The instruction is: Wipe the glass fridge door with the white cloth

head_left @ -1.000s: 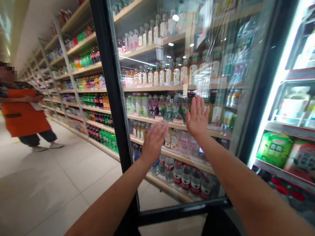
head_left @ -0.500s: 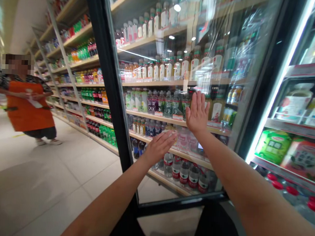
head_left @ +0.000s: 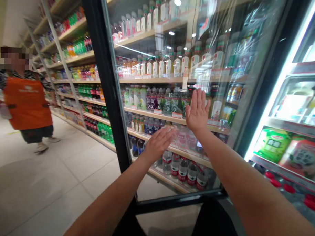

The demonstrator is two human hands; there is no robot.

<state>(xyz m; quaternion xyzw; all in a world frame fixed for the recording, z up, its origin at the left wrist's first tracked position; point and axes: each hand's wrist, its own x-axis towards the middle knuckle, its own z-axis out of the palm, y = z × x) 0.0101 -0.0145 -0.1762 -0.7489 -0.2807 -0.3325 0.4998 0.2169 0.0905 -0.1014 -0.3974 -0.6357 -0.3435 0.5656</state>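
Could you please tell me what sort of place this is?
Most likely a supermarket drinks aisle: long shelves of bottles, a lit fridge with a glass door, and a person in an orange apron.

Black door frame (head_left: 110, 95); orange apron (head_left: 26, 104); green pack (head_left: 274, 145); pale floor tiles (head_left: 54, 183)

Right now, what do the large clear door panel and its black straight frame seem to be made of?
Large clear door panel: probably glass, glossy; it reflects ceiling lights, and bottles show through it. Black straight frame: smooth, dark, slightly shiny; painted metal or plastic, I cannot tell.
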